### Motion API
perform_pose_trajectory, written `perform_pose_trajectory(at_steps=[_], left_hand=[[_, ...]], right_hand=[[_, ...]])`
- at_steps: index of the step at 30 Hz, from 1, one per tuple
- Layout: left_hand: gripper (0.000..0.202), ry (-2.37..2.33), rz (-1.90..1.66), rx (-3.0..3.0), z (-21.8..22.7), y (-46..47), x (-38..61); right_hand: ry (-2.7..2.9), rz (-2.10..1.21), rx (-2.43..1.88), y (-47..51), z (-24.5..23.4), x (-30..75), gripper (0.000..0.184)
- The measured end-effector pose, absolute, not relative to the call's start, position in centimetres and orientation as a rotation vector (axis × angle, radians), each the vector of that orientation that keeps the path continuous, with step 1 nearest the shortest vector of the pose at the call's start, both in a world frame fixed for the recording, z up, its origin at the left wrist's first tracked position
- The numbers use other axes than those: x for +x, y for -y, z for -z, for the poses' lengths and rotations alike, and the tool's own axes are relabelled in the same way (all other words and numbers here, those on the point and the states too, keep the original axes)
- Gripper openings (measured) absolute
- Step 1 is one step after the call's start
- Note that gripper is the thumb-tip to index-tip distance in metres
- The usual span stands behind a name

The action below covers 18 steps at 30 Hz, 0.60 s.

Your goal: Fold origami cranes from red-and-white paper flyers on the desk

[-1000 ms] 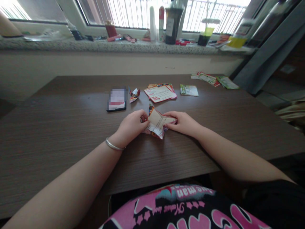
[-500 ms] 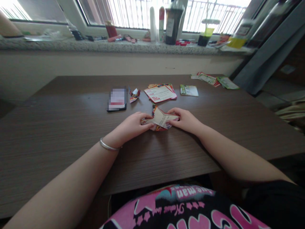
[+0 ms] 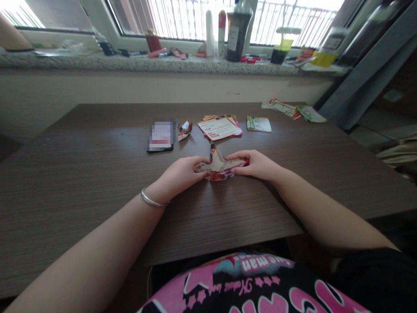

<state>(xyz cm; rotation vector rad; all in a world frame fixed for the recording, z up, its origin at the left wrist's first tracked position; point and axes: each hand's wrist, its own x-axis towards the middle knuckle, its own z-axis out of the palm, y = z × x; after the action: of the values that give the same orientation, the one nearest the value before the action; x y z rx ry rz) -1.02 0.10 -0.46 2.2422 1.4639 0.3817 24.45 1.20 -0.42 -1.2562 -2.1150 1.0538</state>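
A sheet of printed paper [image 3: 219, 164], folded and creased with a cream inside and a colourful outside, stands just above the table between my hands. My left hand [image 3: 185, 170] pinches its left side, thumb in front and fingers behind. On the opposite side my right hand [image 3: 257, 164] grips the paper between thumb and fingers. One narrow folded point rises at the back. Beyond it lies a stack of printed sheets [image 3: 220, 127]. A small folded paper piece [image 3: 185, 130] rests to the left of the stack.
A phone-like dark-edged object with a blurred face [image 3: 161, 135] lies at the left. Small cards [image 3: 258, 124] sit right of the stack, and more printed papers [image 3: 283, 108] lie at the back right. Bottles and a dark cup [image 3: 237, 39] line the stone windowsill [image 3: 130, 64].
The paper's back point has become narrower and more upright, and its front edge has closed up. Both hands have shifted slightly while keeping hold of it.
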Motion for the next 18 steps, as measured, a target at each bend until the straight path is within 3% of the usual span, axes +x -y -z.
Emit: perform_pose_trajectory(at_steps=[8,18], left_hand=[[0.036,-1.431,-0.403,2.216,0.2,0.0,-0.93],[0.036,-1.465,-0.492,2.179,0.39,-0.19,-0.73]], right_hand=[[2.039,-1.451,-0.973,-1.36,1.05,24.52,0.054],[2.014,-1.116,-1.252,-1.31,1.08,24.02,0.034]])
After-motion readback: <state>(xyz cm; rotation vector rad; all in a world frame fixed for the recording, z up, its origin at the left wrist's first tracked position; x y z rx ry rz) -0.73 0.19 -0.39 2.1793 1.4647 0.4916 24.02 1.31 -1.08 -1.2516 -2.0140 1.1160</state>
